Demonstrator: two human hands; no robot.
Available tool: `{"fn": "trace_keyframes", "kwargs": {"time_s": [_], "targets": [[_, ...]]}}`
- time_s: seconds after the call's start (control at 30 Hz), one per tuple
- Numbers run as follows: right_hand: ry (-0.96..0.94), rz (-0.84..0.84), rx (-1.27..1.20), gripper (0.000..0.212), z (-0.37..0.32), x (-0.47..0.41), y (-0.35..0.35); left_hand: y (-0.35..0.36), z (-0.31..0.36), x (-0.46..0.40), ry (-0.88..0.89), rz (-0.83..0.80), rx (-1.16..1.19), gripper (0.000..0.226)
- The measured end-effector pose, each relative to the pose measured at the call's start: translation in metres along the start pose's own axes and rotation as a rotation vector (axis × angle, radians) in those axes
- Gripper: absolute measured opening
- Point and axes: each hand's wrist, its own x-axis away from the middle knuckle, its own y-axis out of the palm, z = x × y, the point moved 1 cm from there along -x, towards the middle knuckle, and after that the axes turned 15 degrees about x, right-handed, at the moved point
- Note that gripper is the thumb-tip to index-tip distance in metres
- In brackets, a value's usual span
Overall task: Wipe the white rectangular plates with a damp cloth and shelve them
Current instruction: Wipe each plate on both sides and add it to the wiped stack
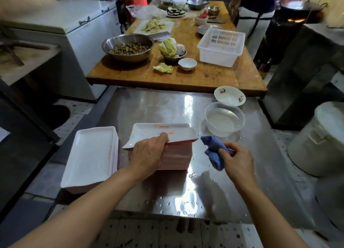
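Plate: my left hand (149, 152) grips the top plate (162, 134), tilted off the right stack (176, 158).
Cloth: my right hand (237, 159) pinches the blue cloth (214, 152) beside it.
Technique: I'd hold the tilt steady and wipe with long strokes.

Both bare forearms reach forward from the near edge of the worktop. The left hand (149, 152) lies back up, its fingers curled over the near long rim of a plate and gripping it. The right hand (237, 159), off to the right and apart from the left, pinches a cloth between thumb and curled fingers.
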Motion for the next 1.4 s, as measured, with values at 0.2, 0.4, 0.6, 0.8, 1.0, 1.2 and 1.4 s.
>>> {"fn": "trace_keyframes", "kwargs": {"time_s": [0.2,0.4,0.6,0.8,1.0,1.2,1.4], "targets": [[-0.036,0.061,-0.176,0.025,-0.035,0.002,-0.019,-0.053,0.023,-0.016,-0.263,0.180,0.431,0.018],[-0.264,0.173,-0.315,0.024,-0.104,0.015,-0.040,-0.096,0.029,-0.014,-0.629,0.306,1.034,0.011],[-0.611,0.331,-0.174,0.019,-0.162,0.015,-0.028,-0.114,0.032,-0.003,-0.725,0.399,1.264,0.013],[-0.954,0.213,0.110,0.039,-0.198,0.014,0.012,-0.125,0.037,0.005,-0.655,0.399,1.358,0.014],[-0.983,0.313,0.398,0.047,-0.201,0.008,0.017,-0.131,0.044,0.006,-0.672,0.459,1.465,0.014],[-0.806,0.248,0.296,0.053,-0.176,-0.005,0.000,-0.137,0.050,0.004,-0.703,0.475,1.451,0.011],[-0.551,0.201,0.075,0.047,-0.180,0.005,-0.004,-0.135,0.055,-0.006,-0.684,0.498,1.477,0.010]]}}
